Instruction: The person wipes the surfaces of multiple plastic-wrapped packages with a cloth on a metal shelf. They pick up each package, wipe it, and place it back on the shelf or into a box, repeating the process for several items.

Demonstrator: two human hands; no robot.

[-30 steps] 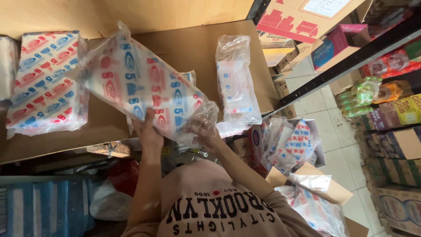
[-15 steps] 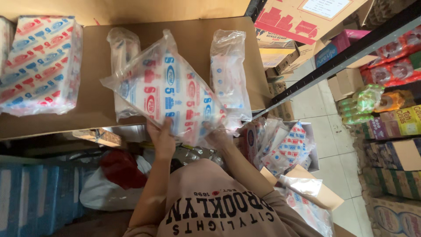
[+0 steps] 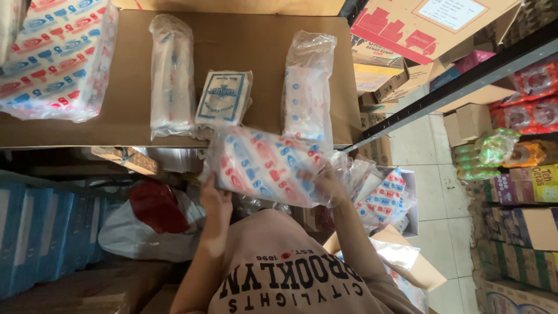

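Both hands hold a clear plastic pack (image 3: 264,166) printed with red and blue marks, just below the front edge of a cardboard shelf top (image 3: 232,46). My left hand (image 3: 214,200) grips the pack's left end. My right hand (image 3: 328,185) grips its right end. On the cardboard lie two upright clear packs (image 3: 171,75) (image 3: 307,87) and a small square white and blue packet (image 3: 222,99) between them. A larger pack with the same red and blue print (image 3: 55,58) sits at the far left.
An open carton (image 3: 386,200) with more printed packs stands at my right on the tiled floor. Blue boxes (image 3: 35,232) and a white bag with a red item (image 3: 154,224) are at the left. Shelves of goods (image 3: 517,151) and stacked cartons (image 3: 430,29) line the right.
The pack in my hands has come down from over the cardboard to its front edge and turned flatter. The small square packet behind it is now uncovered.
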